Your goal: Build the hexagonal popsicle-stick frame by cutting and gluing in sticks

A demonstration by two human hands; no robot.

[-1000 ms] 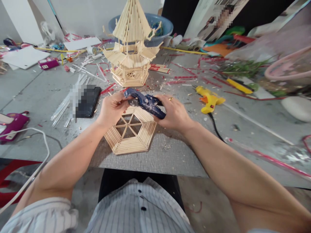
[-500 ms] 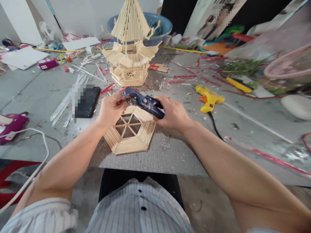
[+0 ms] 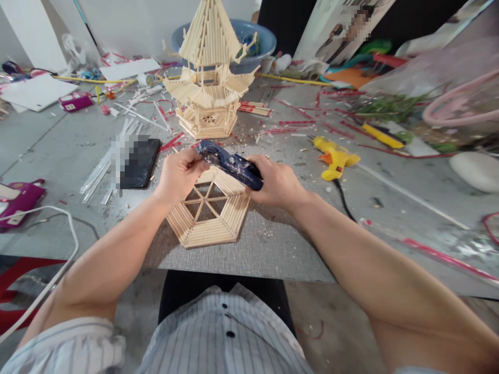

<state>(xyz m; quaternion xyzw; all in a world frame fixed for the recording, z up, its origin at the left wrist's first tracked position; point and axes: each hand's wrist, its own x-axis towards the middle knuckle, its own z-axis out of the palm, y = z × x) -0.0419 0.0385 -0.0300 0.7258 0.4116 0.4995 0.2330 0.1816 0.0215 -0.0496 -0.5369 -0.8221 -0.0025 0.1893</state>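
Note:
My right hand (image 3: 276, 182) is wrapped round the handles of a dark blue hand cutter (image 3: 234, 165), its curved head pointing left. At that head, the fingers of my left hand (image 3: 181, 169) are pinched together; what they hold is too small and hidden to make out. Below both hands a hexagonal frame of thin wooden sticks (image 3: 210, 234) lies flat on the table, with spokes crossing its open middle. Behind it stands a pagoda model (image 3: 208, 96) built of the same kind of sticks, with a pointed roof.
A yellow glue gun (image 3: 333, 158) lies to the right, its black cable running toward me. On the left are a black phone (image 3: 140, 163), clear glue sticks (image 3: 95, 166) and a purple device (image 3: 23, 200). A blue basin (image 3: 265, 39) stands behind the pagoda; red scraps litter the table.
The cutter's handles have come closer together in my right hand. My left hand stays almost in place at the cutter's head.

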